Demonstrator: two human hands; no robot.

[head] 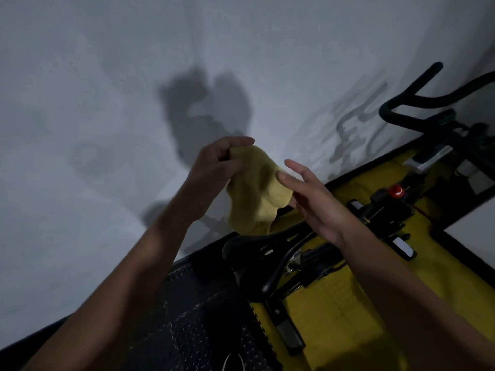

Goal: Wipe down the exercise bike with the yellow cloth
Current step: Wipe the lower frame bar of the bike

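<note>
The yellow cloth (255, 191) hangs bunched in the air above the bike's black saddle (257, 245). My left hand (214, 167) pinches its top edge between thumb and fingers. My right hand (313, 196) is at the cloth's right side, fingers stretched out and apart, its fingertips touching the fabric; whether the thumb grips it is hidden. The exercise bike (380, 210) is black, with a red knob (396, 190) on its frame and black handlebars (417, 103) at the upper right.
A grey wall (107, 103) fills the left and top, close beside the bike. The bike stands on a yellow floor mat (334, 303) with black borders. A dark dotted mat (201, 317) lies at the lower middle.
</note>
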